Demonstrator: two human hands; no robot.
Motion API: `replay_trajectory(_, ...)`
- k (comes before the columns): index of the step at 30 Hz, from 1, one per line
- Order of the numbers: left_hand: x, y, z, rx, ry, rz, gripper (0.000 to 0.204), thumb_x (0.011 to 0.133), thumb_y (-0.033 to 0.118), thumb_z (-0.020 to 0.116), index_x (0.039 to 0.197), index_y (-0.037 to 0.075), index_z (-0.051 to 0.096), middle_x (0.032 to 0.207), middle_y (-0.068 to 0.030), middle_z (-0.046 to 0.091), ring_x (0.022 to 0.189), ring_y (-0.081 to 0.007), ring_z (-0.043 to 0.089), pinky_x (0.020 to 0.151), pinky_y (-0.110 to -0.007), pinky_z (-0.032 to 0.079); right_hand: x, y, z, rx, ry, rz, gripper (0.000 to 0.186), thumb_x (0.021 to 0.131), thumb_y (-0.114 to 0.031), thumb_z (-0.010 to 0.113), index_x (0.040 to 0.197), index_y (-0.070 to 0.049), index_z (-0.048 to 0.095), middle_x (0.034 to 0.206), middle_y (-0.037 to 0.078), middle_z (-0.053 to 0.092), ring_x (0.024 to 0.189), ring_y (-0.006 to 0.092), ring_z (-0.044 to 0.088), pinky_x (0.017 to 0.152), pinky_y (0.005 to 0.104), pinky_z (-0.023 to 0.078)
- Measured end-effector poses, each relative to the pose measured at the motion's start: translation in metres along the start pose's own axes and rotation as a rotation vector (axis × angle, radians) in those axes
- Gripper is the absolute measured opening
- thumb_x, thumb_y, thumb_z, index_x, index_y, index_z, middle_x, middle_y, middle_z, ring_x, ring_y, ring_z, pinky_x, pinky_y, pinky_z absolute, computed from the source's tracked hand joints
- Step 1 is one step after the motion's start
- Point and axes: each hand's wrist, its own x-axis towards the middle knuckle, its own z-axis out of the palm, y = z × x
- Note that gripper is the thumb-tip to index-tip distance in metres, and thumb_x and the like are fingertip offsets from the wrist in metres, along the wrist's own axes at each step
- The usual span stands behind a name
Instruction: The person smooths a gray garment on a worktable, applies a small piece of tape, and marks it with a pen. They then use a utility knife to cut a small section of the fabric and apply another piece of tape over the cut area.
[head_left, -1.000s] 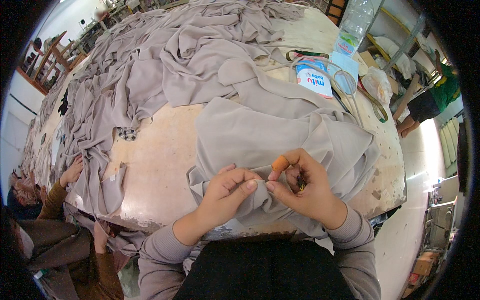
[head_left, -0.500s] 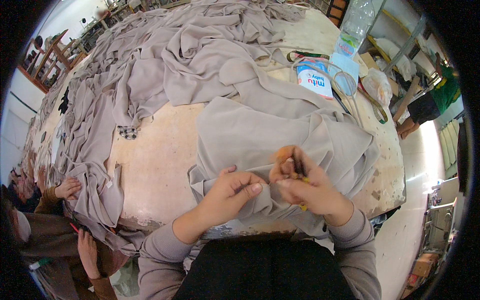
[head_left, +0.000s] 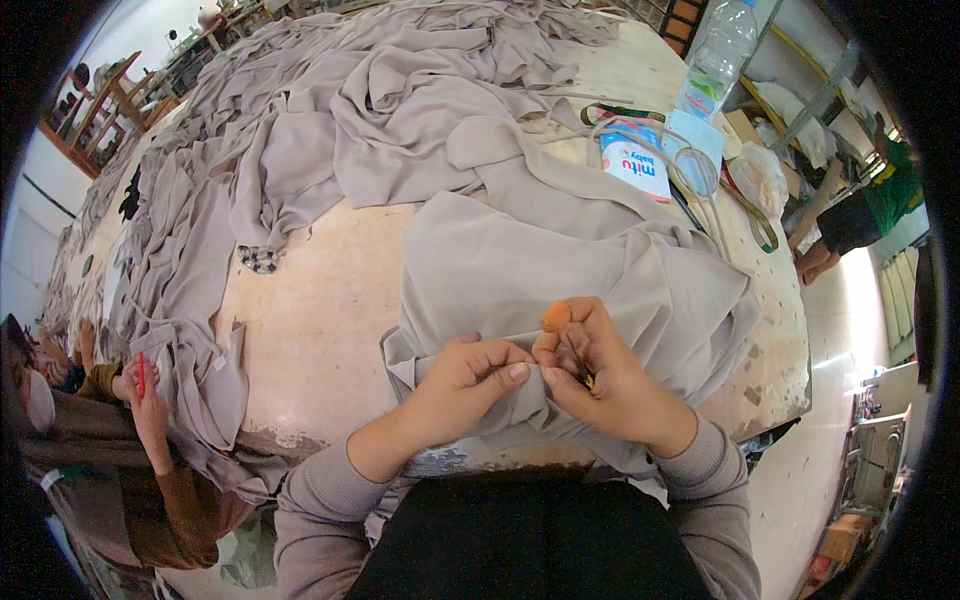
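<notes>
Grey-beige fabric [head_left: 520, 255] lies in a loose, folded heap on the table in front of me. My left hand [head_left: 468, 385] pinches its near edge between thumb and index finger. Close beside it, fingertips almost meeting, my right hand [head_left: 600, 375] is closed at the same edge. Tucked in the right hand is a small tool with an orange rounded end [head_left: 556, 316] and a bit of yellow low in the palm. The fingers cover most of this tool, so its exact kind is hidden.
More of the same fabric [head_left: 400, 110] spreads over the far and left table. At right lie a blue-white packet [head_left: 635, 165], a racket-like loop [head_left: 697, 172], a tape [head_left: 765, 232] and a plastic bottle [head_left: 715, 60]. A co-worker's hand [head_left: 148, 395] holds a red pen-like object at left.
My right hand, blurred before, has come down and steadied beside my left fingertips. The left hand keeps its pinch. At left, the co-worker's hand with the red object has risen onto the fabric.
</notes>
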Motion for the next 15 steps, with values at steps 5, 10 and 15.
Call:
replay_trajectory(5,-0.003,0.000,0.004,-0.290,0.034,-0.121,0.022,0.094,0.019,0.047,0.093,0.000,0.058,0.081,-0.0006,0.058,0.072,-0.0078,0.051,0.072,-0.022,0.042,-0.004,-0.004,-0.009,0.240,0.169,0.096,0.036,0.088,-0.013,0.050,0.118,-0.004,0.032,0.084,0.003,0.050,0.071,0.0085,0.045,0.063,0.0202,0.039)
replay_trajectory(10,-0.002,0.002,0.000,-0.451,0.012,0.013,0.021,0.096,0.019,0.042,0.099,0.001,0.053,0.091,-0.0021,0.056,0.085,-0.0082,0.051,0.077,-0.022,0.041,-0.004,-0.001,-0.016,-0.065,0.129,0.201,0.037,0.092,-0.032,0.047,0.111,-0.002,0.040,0.087,0.007,0.049,0.075,0.0097,0.046,0.065,0.0216,0.039)
replay_trajectory(15,-0.001,0.001,-0.002,-0.468,0.036,0.071,0.021,0.096,0.019,0.041,0.097,0.002,0.052,0.091,-0.0024,0.056,0.084,-0.0085,0.050,0.078,-0.022,0.041,-0.005,-0.006,-0.009,-0.281,0.262,-0.070,0.035,0.087,-0.032,0.056,0.098,0.000,0.049,0.085,0.010,0.049,0.079,0.0165,0.051,0.066,0.0270,0.043)
